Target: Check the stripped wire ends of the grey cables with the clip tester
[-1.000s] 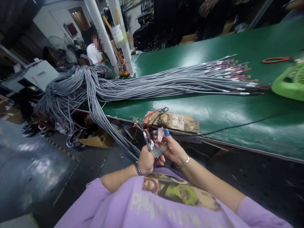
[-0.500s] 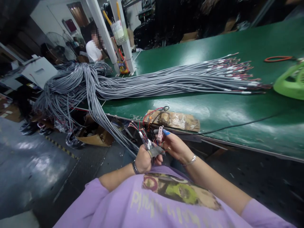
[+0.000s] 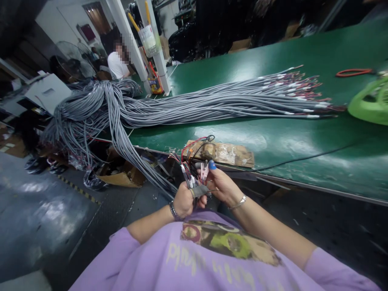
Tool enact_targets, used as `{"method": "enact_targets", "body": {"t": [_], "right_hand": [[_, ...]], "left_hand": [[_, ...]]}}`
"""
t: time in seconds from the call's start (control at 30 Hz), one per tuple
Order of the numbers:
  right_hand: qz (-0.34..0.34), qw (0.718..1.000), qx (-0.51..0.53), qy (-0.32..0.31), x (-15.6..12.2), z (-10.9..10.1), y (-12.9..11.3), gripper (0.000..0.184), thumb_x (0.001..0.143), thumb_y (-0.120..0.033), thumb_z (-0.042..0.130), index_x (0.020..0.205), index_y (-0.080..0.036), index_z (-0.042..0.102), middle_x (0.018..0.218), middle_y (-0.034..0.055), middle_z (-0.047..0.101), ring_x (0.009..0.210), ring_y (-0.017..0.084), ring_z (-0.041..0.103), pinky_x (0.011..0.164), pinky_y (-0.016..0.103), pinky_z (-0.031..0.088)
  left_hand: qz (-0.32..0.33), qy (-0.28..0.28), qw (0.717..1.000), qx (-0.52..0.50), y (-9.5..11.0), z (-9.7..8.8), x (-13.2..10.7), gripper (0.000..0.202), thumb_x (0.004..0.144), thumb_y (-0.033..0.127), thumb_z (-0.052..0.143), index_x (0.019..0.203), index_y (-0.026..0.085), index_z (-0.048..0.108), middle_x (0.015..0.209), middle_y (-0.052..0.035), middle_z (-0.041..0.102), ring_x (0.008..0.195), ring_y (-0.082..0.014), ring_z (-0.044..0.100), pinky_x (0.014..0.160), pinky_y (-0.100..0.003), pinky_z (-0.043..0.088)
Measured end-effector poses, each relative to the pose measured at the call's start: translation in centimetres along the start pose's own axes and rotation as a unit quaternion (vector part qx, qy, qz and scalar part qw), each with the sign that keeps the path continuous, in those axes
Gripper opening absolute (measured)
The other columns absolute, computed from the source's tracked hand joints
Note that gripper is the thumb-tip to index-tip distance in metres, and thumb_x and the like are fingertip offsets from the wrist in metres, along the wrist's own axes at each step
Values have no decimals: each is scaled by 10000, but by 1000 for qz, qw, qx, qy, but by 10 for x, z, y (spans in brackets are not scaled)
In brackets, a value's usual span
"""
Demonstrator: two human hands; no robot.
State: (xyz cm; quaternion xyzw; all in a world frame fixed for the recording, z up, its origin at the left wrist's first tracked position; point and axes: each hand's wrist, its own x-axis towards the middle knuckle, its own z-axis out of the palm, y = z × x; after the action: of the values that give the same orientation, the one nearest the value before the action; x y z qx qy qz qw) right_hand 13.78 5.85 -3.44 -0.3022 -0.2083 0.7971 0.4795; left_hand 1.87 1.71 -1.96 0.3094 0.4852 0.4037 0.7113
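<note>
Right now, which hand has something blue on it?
The right hand, with the silver bracelet: a blue covering caps one digit. The left hand, with a dark wristband, shows no blue.

1. A lavender shirt (image 3: 145,262) fills the bottom; its sleeves (image 3: 330,262) end near the elbows.
2. The lower-centre print (image 3: 232,242) shows green and brown beside pale lettering (image 3: 182,255).
3. The left hand (image 3: 182,201) wears a dark wristband (image 3: 173,211) and grey wrap (image 3: 200,191).
4. The right hand (image 3: 225,188) wears a silver bracelet (image 3: 239,202) and blue finger cover (image 3: 211,165).
</note>
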Motion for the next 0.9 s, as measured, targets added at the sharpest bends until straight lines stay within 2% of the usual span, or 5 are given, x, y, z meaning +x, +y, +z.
{"method": "enact_targets", "body": {"t": [0.33,0.5,0.6,0.73,0.9], "right_hand": [[22,998,46,48,0,-3,5,377,728,-550,712,760,-175,687,639,17,676,521,127,581,496,246,473],[24,999,43,22,-4,-5,4,375,773,-565,659,747,-192,690,688,17,682,539,97,560,505,205,467],[11,1000,18,-1,-5,-2,1,299,798,-490,664,783,-193,697,705,26,685,543,102,555,494,203,460],[-26,999,-21,9,-7,2,-3,230,751,-389,733,751,-161,700,648,33,667,520,102,528,458,197,432],[-17,1000,-20,7,-6,2,-1,356,742,-503,712,726,-148,687,579,33,646,490,118,543,449,223,433]], "left_hand": [[3,9,1000,8,-1,1,-3,479,441,535,804,604,148,576,387,12,545,298,-84,436,322,-201,327],[-5,9,1000,9,0,-3,-10,507,421,546,822,595,156,549,385,14,549,294,-83,440,319,-197,332],[-1,8,1000,4,1,-5,-11,502,425,535,826,608,159,549,382,18,550,291,-85,443,316,-194,329],[17,4,1000,-7,3,-4,-9,490,431,530,821,604,161,550,365,24,536,278,-83,429,307,-191,314],[22,-2,1000,-6,6,-1,-3,492,429,545,812,599,162,555,364,26,531,276,-81,413,308,-199,316]]}}
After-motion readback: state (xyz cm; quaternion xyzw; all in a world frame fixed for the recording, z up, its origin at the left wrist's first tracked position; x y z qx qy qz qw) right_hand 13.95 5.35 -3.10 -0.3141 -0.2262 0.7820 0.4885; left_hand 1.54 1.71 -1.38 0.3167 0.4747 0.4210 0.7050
